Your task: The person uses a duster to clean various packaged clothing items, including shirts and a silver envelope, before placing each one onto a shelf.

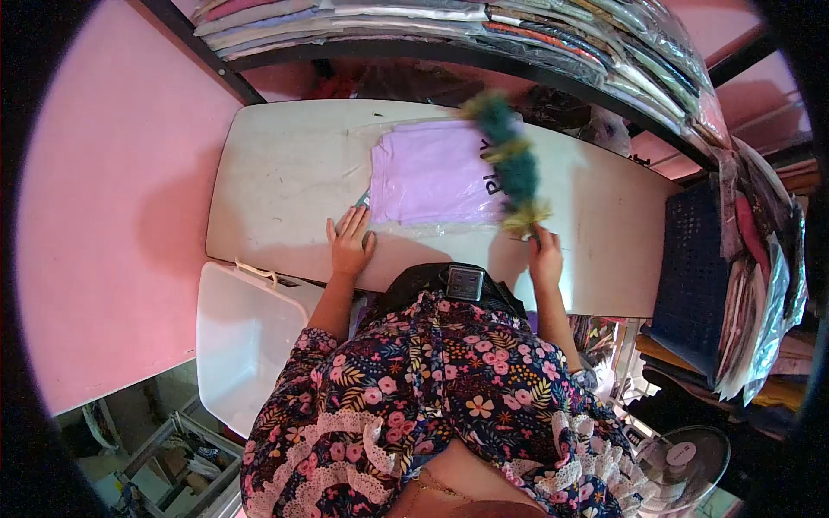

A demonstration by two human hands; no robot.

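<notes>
Left hand: the left hand (349, 242) lies flat, fingers spread, on the near edge of the white table (276, 186), its fingertips touching the corner of the clear bag that wraps the folded lilac garment (427, 177).
Right hand: the right hand (544, 255) is closed round the handle of a feather duster (509, 160), which is blurred and reaches over the right side of the garment.
Where the garment is: in the middle of the table, flat, inside its clear plastic bag, with dark lettering partly covered by the duster.
How it should handle: light and soft, I would say, and the bag looks slippery (the glossy film catches the light), so a flat palm or a pinch at a corner or edge seems the safest hold.
Duster: looks light, its green and yellow feathers floppy; best held by the handle, as it is.
White tub: an open plastic tub (237, 341) stands on the floor just left of the person, below the table edge; I can see nothing in it.
Dark crate: a slotted crate (691, 276) at the right end of the table, contents hidden.
Shelf above: a shelf (449, 30) packed with bagged, folded garments.
Right stack: more bagged clothes (760, 285) piled beside the crate.
</notes>
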